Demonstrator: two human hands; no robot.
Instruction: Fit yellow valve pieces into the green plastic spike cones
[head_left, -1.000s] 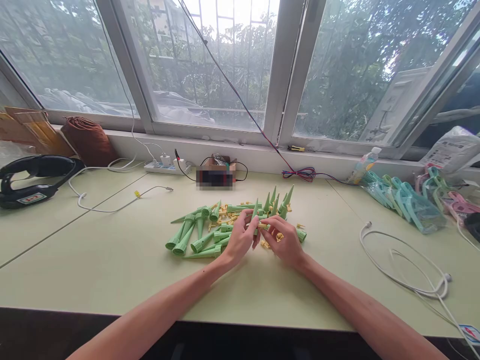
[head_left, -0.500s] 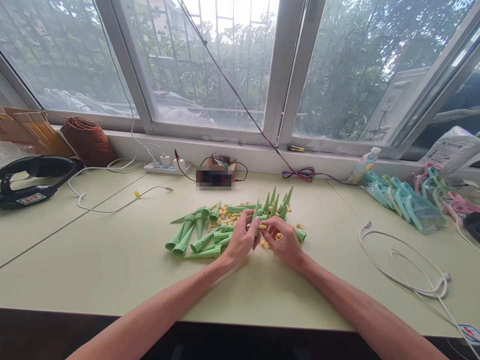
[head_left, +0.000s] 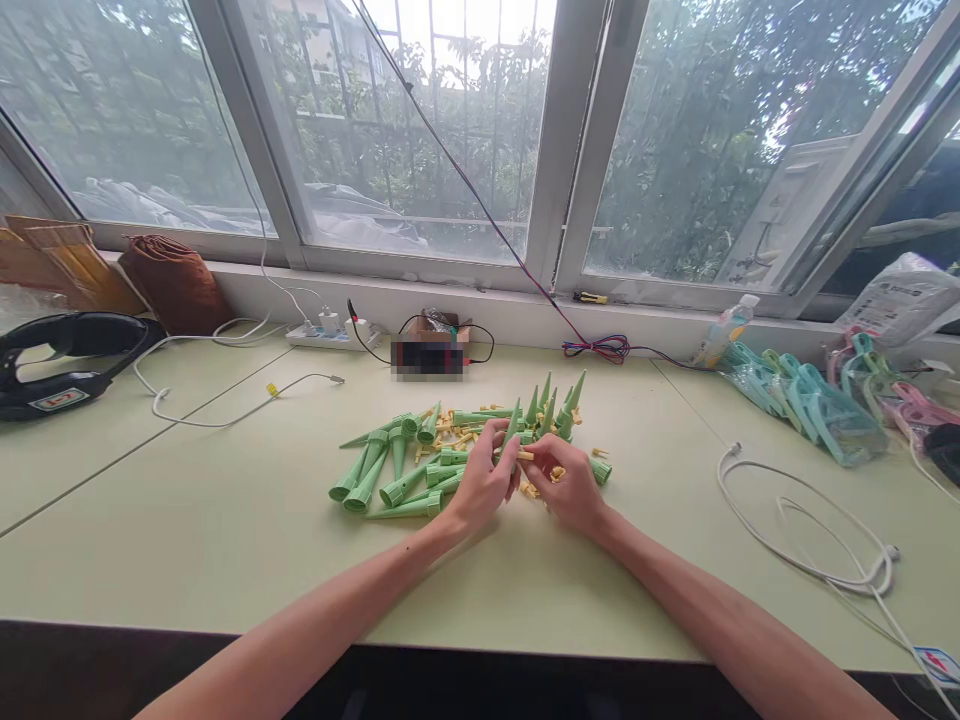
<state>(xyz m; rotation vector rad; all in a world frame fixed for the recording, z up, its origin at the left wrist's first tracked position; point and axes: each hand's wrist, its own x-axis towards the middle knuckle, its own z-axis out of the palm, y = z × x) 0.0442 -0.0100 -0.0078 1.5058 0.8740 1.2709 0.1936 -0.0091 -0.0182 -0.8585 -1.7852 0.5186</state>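
My left hand [head_left: 481,488] is closed round a green plant watering spike [head_left: 514,422], whose pointed tip sticks up above the fingers. Between the fingertips of my right hand [head_left: 571,484] is a small yellow valve [head_left: 526,456], held against the side of that spike. How deep the valve sits in it is hidden by the fingers. Several loose green spikes [head_left: 365,486] lie left of my hands. Others stand point up [head_left: 550,410] just behind them, some with yellow valves fitted. Loose yellow valves [head_left: 455,427] are scattered among the spikes and under my right hand.
A white cable [head_left: 795,565] loops over the table at right, near bagged teal clips [head_left: 825,415] and a bottle [head_left: 726,330]. At the back are a power strip [head_left: 334,335], a small box [head_left: 448,325] and bundled wires [head_left: 600,348]. A black headset [head_left: 71,365] rests far left.
Hardly anything differs. Both hands stay in place with the spike and valve, the right fingers shifting slightly at the valve. The view has tilted a touch.
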